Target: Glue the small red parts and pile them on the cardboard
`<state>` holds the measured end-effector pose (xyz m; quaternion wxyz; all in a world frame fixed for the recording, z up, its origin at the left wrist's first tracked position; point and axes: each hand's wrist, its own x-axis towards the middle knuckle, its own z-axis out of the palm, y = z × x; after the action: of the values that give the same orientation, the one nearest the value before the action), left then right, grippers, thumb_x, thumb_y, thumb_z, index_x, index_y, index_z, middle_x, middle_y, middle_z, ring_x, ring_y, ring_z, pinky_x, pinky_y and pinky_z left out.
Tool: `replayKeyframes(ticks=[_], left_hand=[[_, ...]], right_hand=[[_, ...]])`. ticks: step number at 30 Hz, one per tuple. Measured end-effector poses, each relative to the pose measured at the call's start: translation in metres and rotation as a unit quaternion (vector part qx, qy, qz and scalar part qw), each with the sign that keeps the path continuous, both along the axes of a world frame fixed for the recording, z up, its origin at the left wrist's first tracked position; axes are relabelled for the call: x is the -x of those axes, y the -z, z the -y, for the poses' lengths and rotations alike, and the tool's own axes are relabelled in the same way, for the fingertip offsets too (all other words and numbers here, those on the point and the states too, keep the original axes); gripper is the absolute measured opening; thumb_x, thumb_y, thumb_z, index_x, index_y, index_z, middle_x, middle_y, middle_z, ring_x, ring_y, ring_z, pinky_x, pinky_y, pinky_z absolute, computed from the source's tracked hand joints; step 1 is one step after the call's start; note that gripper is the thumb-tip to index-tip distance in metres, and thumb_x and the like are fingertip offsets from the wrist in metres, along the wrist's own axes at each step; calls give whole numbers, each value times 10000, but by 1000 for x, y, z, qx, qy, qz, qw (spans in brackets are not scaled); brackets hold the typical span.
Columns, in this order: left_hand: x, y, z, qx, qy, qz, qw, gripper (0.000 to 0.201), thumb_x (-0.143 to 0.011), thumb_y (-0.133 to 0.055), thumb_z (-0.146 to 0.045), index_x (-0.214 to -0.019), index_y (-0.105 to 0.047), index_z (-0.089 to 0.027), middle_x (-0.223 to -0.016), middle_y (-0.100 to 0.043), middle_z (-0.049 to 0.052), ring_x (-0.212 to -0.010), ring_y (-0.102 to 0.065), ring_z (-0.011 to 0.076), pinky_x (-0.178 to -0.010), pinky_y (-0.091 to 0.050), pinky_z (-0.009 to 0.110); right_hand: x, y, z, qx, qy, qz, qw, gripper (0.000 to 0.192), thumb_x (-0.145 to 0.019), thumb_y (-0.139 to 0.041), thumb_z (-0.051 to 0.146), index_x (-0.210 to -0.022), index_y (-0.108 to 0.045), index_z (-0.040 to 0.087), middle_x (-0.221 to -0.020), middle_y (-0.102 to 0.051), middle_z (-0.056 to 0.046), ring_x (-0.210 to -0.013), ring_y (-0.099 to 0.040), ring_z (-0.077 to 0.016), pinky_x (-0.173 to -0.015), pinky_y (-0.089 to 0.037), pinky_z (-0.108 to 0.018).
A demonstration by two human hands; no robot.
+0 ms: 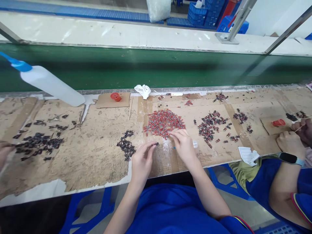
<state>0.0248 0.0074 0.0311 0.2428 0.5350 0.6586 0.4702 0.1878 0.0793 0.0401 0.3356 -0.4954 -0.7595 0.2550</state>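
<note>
On the cardboard-covered worktop [97,156], my left hand [142,159] pinches one small dark part [156,143] in its fingers; my right hand [184,144], curled at the red pile [163,122], covers a small clear bottle [195,144], grip unclear. Two red caps [115,96], contents unseen; one squeeze bottle [52,85]; dark heap [126,146] just left
</note>
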Motion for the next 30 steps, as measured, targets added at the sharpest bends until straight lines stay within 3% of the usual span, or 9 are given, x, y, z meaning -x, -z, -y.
replayKeyframes(ticks=[4, 8, 14, 22, 30], left_hand=[[-3, 5, -1, 28, -20, 45, 998, 230, -855, -587, -354, -948, -741, -212, -936, -774, 62, -908, -720, 217, -854, -569, 357], [-6, 8, -2, 38, -29, 89, 995, 236, -836, -603, -371, -915, -750, -204, -918, -779, 62, -899, -725, 221, -864, -571, 371], [-6, 2, -2, 19, -29, 62, 997, 201, -828, -615, -351, -892, -754, -220, -914, -777, 54, -896, -720, 217, -851, -568, 363], [-9, -2, -1, 27, -16, 79, 996, 194, -820, -617, -356, -861, -750, -221, -888, -774, 52, -865, -718, 213, -835, -575, 350], [-11, -5, -2, 36, -19, 173, 984, 178, -775, -668, -337, -838, -753, -195, -868, -774, 63, -837, -719, 205, -836, -578, 344]], right_hand=[[2, -1, 0, 21, 3, -43, 999, 199, -918, -577, 213, -1035, -738, 225, -888, -723, -74, -896, -627, -226, -828, -526, -375], [5, -7, 1, 35, -4, -61, 998, 140, -886, -615, 214, -885, -755, 213, -851, -732, -75, -881, -632, -226, -836, -515, -381], [13, -11, 7, 181, -52, -164, 968, 149, -854, -624, 247, -875, -769, 221, -817, -751, -40, -752, -671, -182, -670, -528, -295], [17, -5, 12, 196, -51, -178, 963, 139, -830, -639, 268, -805, -756, 195, -820, -754, -54, -784, -689, -187, -675, -549, -293], [21, -12, 23, 205, -32, -217, 954, 134, -830, -603, 247, -791, -722, 198, -877, -746, -59, -832, -704, -187, -657, -542, -265]])
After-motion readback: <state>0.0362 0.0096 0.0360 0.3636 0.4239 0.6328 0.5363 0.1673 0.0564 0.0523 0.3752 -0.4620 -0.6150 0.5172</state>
